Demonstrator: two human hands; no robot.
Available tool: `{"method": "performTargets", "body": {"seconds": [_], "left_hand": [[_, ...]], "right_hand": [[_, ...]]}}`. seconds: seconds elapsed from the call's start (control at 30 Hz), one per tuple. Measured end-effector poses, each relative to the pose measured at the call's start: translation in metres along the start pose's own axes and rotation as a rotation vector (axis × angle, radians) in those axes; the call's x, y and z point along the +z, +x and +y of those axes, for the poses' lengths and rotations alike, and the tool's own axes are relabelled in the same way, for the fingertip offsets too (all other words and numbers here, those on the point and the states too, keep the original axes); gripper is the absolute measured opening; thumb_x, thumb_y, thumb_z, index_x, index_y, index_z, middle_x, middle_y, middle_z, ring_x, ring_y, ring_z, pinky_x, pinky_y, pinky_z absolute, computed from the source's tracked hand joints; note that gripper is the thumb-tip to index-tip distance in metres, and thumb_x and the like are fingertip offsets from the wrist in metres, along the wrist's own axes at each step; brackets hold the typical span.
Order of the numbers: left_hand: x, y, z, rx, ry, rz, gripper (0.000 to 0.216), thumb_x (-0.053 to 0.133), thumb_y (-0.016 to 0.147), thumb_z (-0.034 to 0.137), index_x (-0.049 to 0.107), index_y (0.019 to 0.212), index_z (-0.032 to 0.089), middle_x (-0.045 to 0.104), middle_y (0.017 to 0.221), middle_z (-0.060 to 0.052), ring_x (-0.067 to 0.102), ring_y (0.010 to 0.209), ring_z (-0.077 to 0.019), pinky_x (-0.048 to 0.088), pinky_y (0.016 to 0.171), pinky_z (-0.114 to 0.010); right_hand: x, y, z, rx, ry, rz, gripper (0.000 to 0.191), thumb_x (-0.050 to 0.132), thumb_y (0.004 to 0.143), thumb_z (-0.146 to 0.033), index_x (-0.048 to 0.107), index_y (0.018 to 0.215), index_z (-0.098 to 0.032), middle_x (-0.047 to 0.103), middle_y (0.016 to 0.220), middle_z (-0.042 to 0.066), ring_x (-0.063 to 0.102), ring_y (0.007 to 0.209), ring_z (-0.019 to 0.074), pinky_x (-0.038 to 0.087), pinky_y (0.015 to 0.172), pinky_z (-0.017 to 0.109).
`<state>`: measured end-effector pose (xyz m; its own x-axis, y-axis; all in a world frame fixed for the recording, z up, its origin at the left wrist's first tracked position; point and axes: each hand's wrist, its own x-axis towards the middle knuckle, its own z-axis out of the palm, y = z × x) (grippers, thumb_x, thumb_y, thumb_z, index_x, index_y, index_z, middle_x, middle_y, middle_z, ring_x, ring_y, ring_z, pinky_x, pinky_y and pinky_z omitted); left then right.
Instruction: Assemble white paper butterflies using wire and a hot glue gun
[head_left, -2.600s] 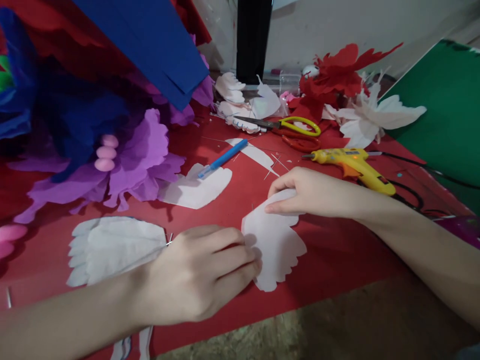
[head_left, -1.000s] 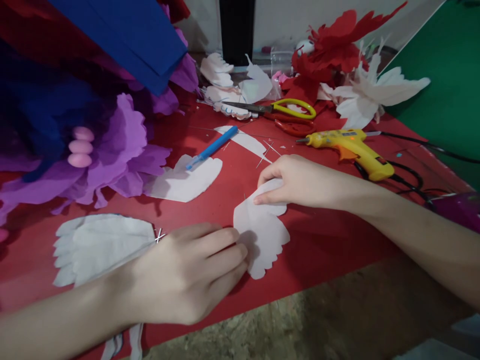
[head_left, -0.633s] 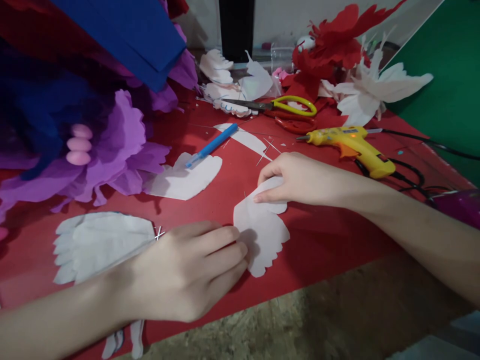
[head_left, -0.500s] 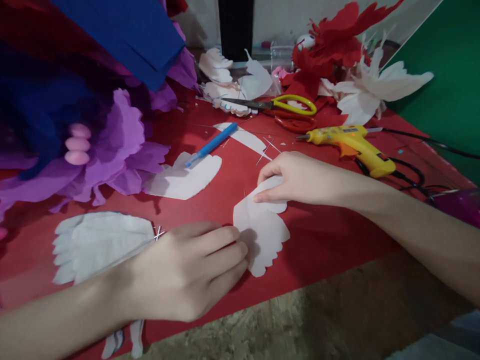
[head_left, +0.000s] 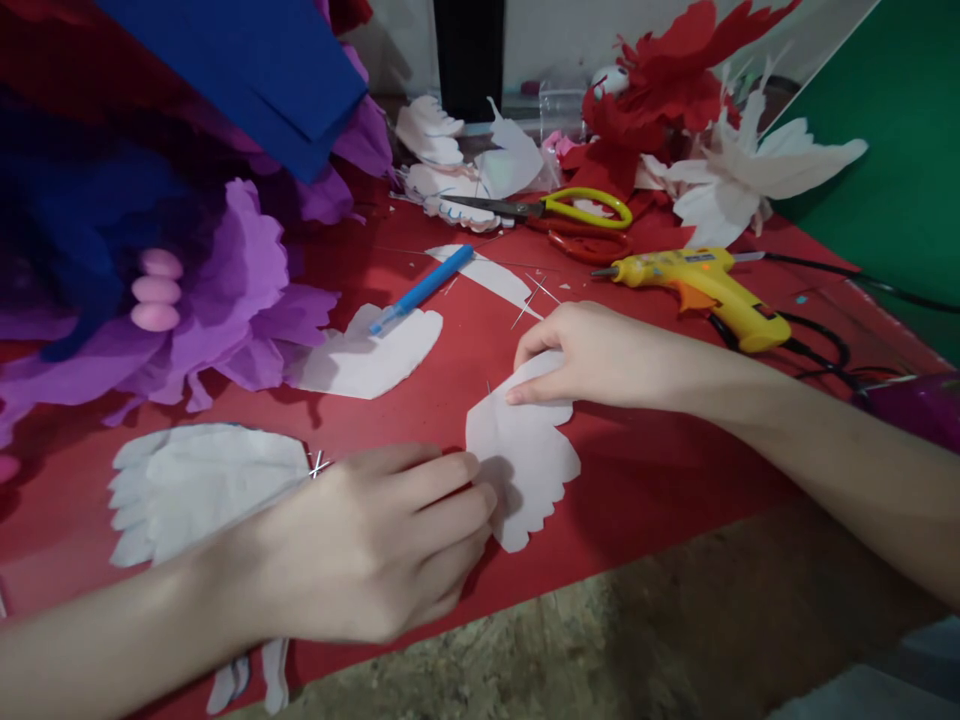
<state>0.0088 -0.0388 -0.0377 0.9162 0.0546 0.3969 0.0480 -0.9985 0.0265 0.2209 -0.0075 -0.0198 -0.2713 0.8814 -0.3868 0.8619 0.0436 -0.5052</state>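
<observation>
A white wing-shaped paper cutout (head_left: 536, 460) with a scalloped edge lies in front of me on the red tabletop. My right hand (head_left: 559, 350) pinches its upper end between thumb and fingers. At its left edge is my left hand (head_left: 405, 530), fingers curled together and tips at the paper; what they hold, if anything, is hidden. Beneath my left forearm, partly covered, rests another white scalloped piece (head_left: 217, 475) with crossed wires (head_left: 318, 465) at its end. A third white cutout (head_left: 375, 355) lies farther back, with a blue pen (head_left: 424, 288) across it.
Toward the back right are a yellow glue gun (head_left: 701, 290) with a black cord and scissors (head_left: 570, 210) with yellow and red handles. Purple paper petals (head_left: 247, 300) crowd the left. White (head_left: 757, 180) and red paper flowers (head_left: 667, 90) stand behind. The red table (head_left: 645, 500) ends near me.
</observation>
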Motion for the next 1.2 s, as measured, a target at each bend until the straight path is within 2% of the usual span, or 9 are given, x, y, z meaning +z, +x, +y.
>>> {"method": "performTargets", "body": {"seconds": [0.13, 0.27, 0.4, 0.57, 0.8, 0.87, 1.0, 1.1, 1.2], "left_hand": [[-0.001, -0.001, -0.002, -0.040, -0.067, -0.002, 0.030, 0.037, 0.092, 0.016, 0.067, 0.090, 0.012, 0.072, 0.095, -0.004, 0.065, 0.090, -0.0170, 0.052, 0.081, -0.029], [0.000, -0.004, -0.008, -0.087, -0.066, -0.137, 0.038, 0.034, 0.095, 0.023, 0.050, 0.124, 0.004, 0.052, 0.132, -0.009, 0.048, 0.123, -0.0174, 0.035, 0.107, -0.031], [0.005, -0.009, -0.013, -0.125, -0.058, -0.250, 0.049, 0.032, 0.096, 0.036, 0.042, 0.132, 0.003, 0.042, 0.139, -0.013, 0.042, 0.129, -0.0199, 0.030, 0.110, -0.034], [0.005, -0.012, -0.016, -0.094, -0.102, -0.299, 0.056, 0.031, 0.096, 0.044, 0.038, 0.135, 0.004, 0.038, 0.141, -0.016, 0.035, 0.133, -0.0207, 0.023, 0.113, -0.036], [0.004, -0.013, -0.020, -0.044, -0.173, -0.346, 0.055, 0.047, 0.085, 0.057, 0.043, 0.133, 0.029, 0.030, 0.144, -0.021, 0.028, 0.134, -0.0332, 0.025, 0.106, -0.057], [0.005, -0.013, -0.020, -0.029, -0.176, -0.351, 0.058, 0.051, 0.082, 0.058, 0.043, 0.133, 0.031, 0.029, 0.145, -0.022, 0.027, 0.134, -0.0352, 0.025, 0.105, -0.058], [0.005, -0.011, -0.019, -0.018, -0.184, -0.365, 0.055, 0.053, 0.081, 0.057, 0.045, 0.131, 0.035, 0.028, 0.146, -0.019, 0.026, 0.135, -0.0347, 0.023, 0.105, -0.058], [0.003, -0.010, -0.020, -0.007, -0.188, -0.336, 0.053, 0.051, 0.083, 0.056, 0.046, 0.130, 0.031, 0.027, 0.147, -0.018, 0.026, 0.135, -0.0351, 0.023, 0.106, -0.057], [0.000, -0.009, -0.020, 0.014, -0.166, -0.278, 0.045, 0.042, 0.091, 0.047, 0.050, 0.127, 0.023, 0.040, 0.142, -0.013, 0.034, 0.133, -0.0296, 0.022, 0.109, -0.052]], "right_hand": [[0.000, 0.000, 0.000, 0.001, 0.002, -0.008, 0.020, 0.063, 0.067, -0.036, 0.064, 0.066, -0.016, 0.056, 0.059, -0.003, 0.044, 0.051, 0.0051, 0.029, 0.049, 0.022], [0.001, 0.001, -0.001, 0.005, -0.009, -0.001, 0.021, 0.061, 0.068, -0.036, 0.065, 0.067, -0.016, 0.055, 0.058, -0.003, 0.042, 0.051, 0.0052, 0.028, 0.048, 0.022], [0.000, 0.000, -0.001, -0.004, -0.022, -0.008, 0.022, 0.060, 0.067, -0.037, 0.064, 0.066, -0.016, 0.054, 0.055, -0.003, 0.041, 0.051, 0.0052, 0.027, 0.047, 0.022], [0.000, 0.000, 0.000, -0.027, -0.014, 0.002, 0.023, 0.060, 0.068, -0.040, 0.064, 0.066, -0.017, 0.054, 0.055, -0.004, 0.041, 0.049, 0.0043, 0.027, 0.045, 0.021], [-0.002, -0.002, -0.001, -0.041, 0.007, -0.021, 0.026, 0.059, 0.072, -0.042, 0.065, 0.067, -0.017, 0.055, 0.056, -0.003, 0.043, 0.050, 0.0049, 0.028, 0.046, 0.021], [-0.005, -0.006, -0.006, -0.029, -0.009, 0.065, 0.024, 0.059, 0.073, -0.040, 0.064, 0.069, -0.016, 0.057, 0.061, -0.002, 0.046, 0.054, 0.0056, 0.030, 0.049, 0.021], [-0.010, -0.019, -0.014, -0.010, -0.169, 0.415, 0.014, 0.056, 0.077, -0.028, 0.064, 0.076, -0.016, 0.062, 0.074, 0.001, 0.051, 0.065, 0.0088, 0.034, 0.057, 0.022], [-0.002, -0.026, -0.007, -0.226, -0.277, 0.541, 0.017, 0.049, 0.082, -0.023, 0.063, 0.075, -0.015, 0.062, 0.077, 0.004, 0.054, 0.070, 0.0114, 0.039, 0.062, 0.024], [0.016, -0.029, 0.007, -0.515, -0.333, 0.579, 0.024, 0.040, 0.086, -0.016, 0.064, 0.084, -0.015, 0.064, 0.089, 0.005, 0.058, 0.085, 0.0134, 0.045, 0.076, 0.027]]}}
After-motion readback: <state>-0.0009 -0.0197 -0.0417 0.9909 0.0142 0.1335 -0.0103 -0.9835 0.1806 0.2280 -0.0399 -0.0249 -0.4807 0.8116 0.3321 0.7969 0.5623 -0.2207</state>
